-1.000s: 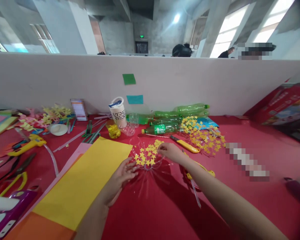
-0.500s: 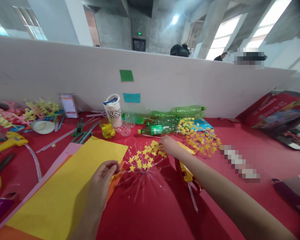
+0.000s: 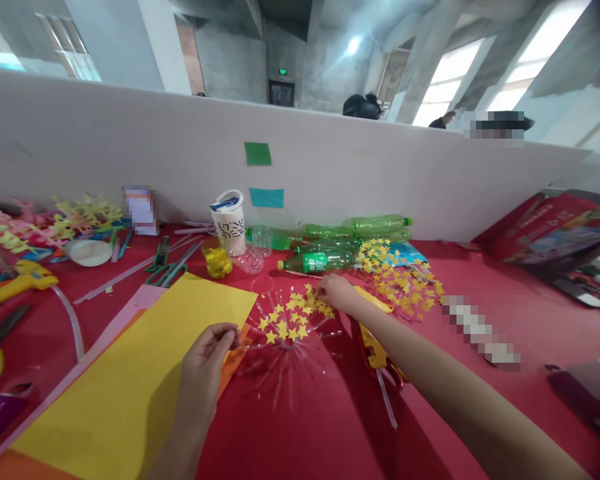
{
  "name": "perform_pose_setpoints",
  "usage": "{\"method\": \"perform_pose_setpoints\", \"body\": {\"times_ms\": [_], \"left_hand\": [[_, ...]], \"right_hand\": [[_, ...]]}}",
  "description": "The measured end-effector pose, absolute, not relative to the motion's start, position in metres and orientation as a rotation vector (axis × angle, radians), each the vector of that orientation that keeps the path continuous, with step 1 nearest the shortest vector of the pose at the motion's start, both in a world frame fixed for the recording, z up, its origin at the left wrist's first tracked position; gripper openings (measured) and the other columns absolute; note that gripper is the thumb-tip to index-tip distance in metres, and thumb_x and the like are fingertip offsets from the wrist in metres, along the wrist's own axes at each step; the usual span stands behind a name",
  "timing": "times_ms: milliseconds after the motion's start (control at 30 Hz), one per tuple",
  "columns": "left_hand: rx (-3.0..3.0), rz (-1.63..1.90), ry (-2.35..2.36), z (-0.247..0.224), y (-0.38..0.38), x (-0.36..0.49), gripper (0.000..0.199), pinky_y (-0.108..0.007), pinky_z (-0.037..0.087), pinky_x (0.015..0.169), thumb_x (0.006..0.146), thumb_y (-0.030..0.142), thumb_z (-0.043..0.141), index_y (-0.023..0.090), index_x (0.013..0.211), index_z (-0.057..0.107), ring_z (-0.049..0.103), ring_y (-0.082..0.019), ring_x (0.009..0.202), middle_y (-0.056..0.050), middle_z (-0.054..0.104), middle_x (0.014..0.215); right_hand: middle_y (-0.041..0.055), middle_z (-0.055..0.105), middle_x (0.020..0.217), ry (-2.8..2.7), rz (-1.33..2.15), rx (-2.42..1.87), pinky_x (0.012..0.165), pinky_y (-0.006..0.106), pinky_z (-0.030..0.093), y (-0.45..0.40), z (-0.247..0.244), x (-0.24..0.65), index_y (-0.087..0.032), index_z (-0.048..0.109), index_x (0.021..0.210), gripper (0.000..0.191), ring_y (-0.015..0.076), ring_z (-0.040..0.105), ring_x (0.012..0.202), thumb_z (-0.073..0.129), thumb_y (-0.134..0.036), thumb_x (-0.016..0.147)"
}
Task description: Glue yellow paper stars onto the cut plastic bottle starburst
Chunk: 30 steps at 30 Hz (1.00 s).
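A clear plastic piece (image 3: 289,343) cut into many thin strips spreads out on the red table, with yellow stars (image 3: 283,328) on its far strips. My left hand (image 3: 213,350) pinches at the left tip of one strip, above the edge of the yellow sheet (image 3: 130,360); anything small between its fingers cannot be made out. My right hand (image 3: 336,293) has its fingers together at the far right stars, and what they grip is hidden. To its right lie a yellow glue gun (image 3: 374,347) and a loose cluster of yellow stars (image 3: 410,283).
Green bottles (image 3: 325,260), a white cup (image 3: 229,227) and a yellow-filled clear container (image 3: 217,260) stand or lie at the back. Scissors (image 3: 173,270), another glue gun (image 3: 20,283) and pink and yellow cutouts (image 3: 55,220) are on the left. A red box (image 3: 555,230) is at the right.
The whole view has shifted slightly. Both hands stay in nearly the same places, and the stars on the strips have moved a little to the right.
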<state>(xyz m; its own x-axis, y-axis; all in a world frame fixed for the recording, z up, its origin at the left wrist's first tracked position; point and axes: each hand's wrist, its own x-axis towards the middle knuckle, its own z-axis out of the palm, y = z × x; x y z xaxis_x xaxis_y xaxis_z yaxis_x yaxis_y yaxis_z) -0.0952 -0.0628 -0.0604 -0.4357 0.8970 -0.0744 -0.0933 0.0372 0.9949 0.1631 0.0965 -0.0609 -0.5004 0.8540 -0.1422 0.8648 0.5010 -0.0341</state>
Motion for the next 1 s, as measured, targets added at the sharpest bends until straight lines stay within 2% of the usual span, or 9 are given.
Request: {"method": "perform_pose_setpoints", "body": {"times_ms": [267,500,600,733,867,933,1000], "left_hand": [[0.986,1.538,1.537,-0.061,-0.066,-0.095,0.020,-0.025,0.050,0.078,0.073,0.037,0.066,0.020,0.084,0.064,0.061,-0.016,0.082,-0.001,0.065,0.083],[1.124,1.566,1.541,-0.035,-0.071,-0.088,0.021,-0.027,0.047,0.086,0.076,0.036,0.063,0.020,0.091,0.062,0.060,-0.019,0.092,-0.002,0.063,0.091],[1.196,1.555,1.520,-0.020,-0.076,-0.078,0.019,-0.025,0.047,0.082,0.078,0.035,0.062,0.021,0.091,0.062,0.060,-0.018,0.088,-0.002,0.064,0.091],[1.269,1.430,1.499,0.003,-0.084,-0.053,0.018,-0.025,0.048,0.069,0.077,0.035,0.061,0.021,0.089,0.063,0.060,-0.017,0.075,-0.001,0.065,0.082],[1.543,1.232,1.438,0.020,-0.083,-0.019,0.016,-0.025,0.045,0.065,0.082,0.034,0.056,0.022,0.088,0.065,0.059,-0.016,0.075,-0.002,0.066,0.084],[1.635,1.173,1.437,0.023,-0.078,-0.004,0.016,-0.025,0.043,0.062,0.083,0.033,0.055,0.022,0.086,0.064,0.056,-0.014,0.067,-0.001,0.064,0.081],[1.679,1.140,1.428,0.022,-0.074,0.005,0.015,-0.025,0.042,0.061,0.083,0.031,0.053,0.021,0.081,0.063,0.054,-0.014,0.066,0.000,0.062,0.076]], "right_hand": [[0.0082,0.058,0.120,2.652,-0.423,1.623,0.083,0.040,0.052,0.101,-0.056,0.167,-0.018,0.056,0.117,0.028,0.0202,0.060,0.099,0.054,-0.031,0.092],[0.0079,0.059,0.117,2.663,-0.822,1.775,0.081,0.040,0.052,0.102,-0.054,0.180,-0.017,0.056,0.117,0.029,0.0203,0.061,0.097,0.055,-0.031,0.091],[0.0072,0.060,0.113,2.678,-1.026,1.841,0.078,0.039,0.053,0.095,-0.042,0.183,-0.016,0.057,0.115,0.028,0.0188,0.062,0.093,0.055,-0.031,0.091],[0.0055,0.068,0.084,2.774,-1.295,1.878,0.075,0.031,0.053,0.063,-0.006,0.185,-0.014,0.060,0.098,0.017,0.0145,0.066,0.076,0.045,-0.019,0.093],[-0.0002,0.070,0.076,2.896,-1.573,1.720,0.073,0.027,0.052,0.010,0.025,0.182,-0.019,0.056,0.101,0.016,0.0134,0.067,0.074,0.049,-0.019,0.087],[-0.0023,0.067,0.072,2.944,-1.835,1.574,0.070,0.026,0.050,-0.014,0.030,0.179,-0.021,0.055,0.102,0.019,0.0127,0.065,0.072,0.052,-0.018,0.083],[-0.0029,0.066,0.073,2.976,-1.896,1.505,0.070,0.026,0.049,-0.031,0.028,0.174,-0.021,0.056,0.103,0.021,0.0122,0.064,0.073,0.053,-0.017,0.082]]}}
